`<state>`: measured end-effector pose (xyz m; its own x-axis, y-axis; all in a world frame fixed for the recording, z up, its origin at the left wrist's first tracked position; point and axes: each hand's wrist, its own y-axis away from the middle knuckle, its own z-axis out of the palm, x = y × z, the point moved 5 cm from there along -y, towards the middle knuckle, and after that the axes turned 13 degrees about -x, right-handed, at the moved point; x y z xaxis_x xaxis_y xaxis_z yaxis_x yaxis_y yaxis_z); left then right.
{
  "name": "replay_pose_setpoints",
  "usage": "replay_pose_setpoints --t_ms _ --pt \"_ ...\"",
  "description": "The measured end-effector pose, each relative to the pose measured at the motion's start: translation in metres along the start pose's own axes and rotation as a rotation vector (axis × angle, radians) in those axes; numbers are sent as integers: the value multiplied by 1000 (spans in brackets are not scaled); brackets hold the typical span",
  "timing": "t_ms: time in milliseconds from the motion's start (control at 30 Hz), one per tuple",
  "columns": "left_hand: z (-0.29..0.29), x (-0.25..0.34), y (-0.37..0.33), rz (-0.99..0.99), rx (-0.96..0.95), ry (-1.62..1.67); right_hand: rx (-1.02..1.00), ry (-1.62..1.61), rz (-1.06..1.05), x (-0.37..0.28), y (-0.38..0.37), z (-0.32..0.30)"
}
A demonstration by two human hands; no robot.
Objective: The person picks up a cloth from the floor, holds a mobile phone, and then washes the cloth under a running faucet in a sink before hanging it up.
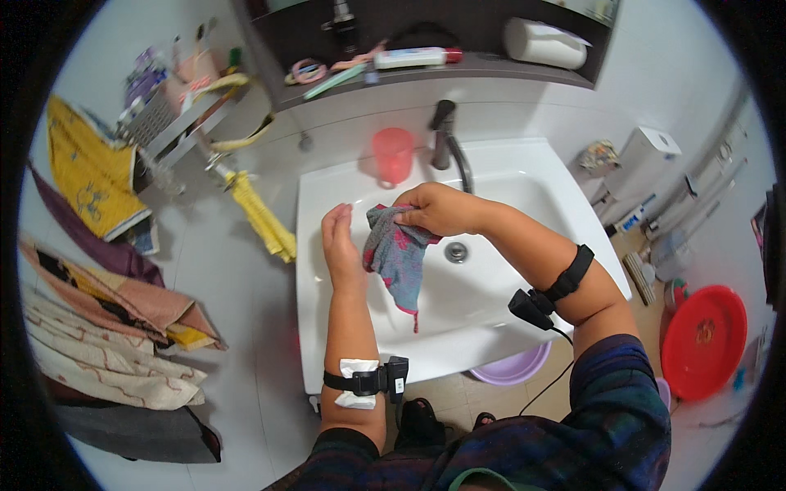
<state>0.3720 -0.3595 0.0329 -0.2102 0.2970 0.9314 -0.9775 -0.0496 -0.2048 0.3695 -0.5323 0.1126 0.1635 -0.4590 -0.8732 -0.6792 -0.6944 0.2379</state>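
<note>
A grey cloth (399, 266) with pink-red edging and patches hangs crumpled over the left part of the white sink (340, 357). My right hand (438, 209) is closed on the cloth's upper edge, thumb and fingers pinching it. Beside the cloth's left side, my left hand (341, 247) is raised with its fingers stretched out; whether it touches the fabric I cannot tell. Below the cloth a thin red loop dangles. Behind my right hand stands the dark tap (443, 139). A translucent pink cup (394, 155) sits on the sink's back ledge.
Above the sink, a dark shelf (483, 67) holds a toothpaste tube (416, 57) and a paper roll (546, 44). Towels (90, 184) hang along the left wall. A red basin (704, 342) stands at right; a purple basin (514, 366) shows under the sink.
</note>
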Motion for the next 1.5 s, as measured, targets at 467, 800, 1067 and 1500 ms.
replay_pose_setpoints --t_ms 467,800,1067,1500 --pt "167 -59 17 -600 -730 601 472 -523 117 107 142 -73" --pt "172 -102 20 -647 -555 542 231 -375 184 140 98 -45" --pt "148 -136 -3 -529 -338 574 269 14 160 158 58 -104" --pt "143 -153 -10 -661 -281 826 735 918 17 35 1 -146"
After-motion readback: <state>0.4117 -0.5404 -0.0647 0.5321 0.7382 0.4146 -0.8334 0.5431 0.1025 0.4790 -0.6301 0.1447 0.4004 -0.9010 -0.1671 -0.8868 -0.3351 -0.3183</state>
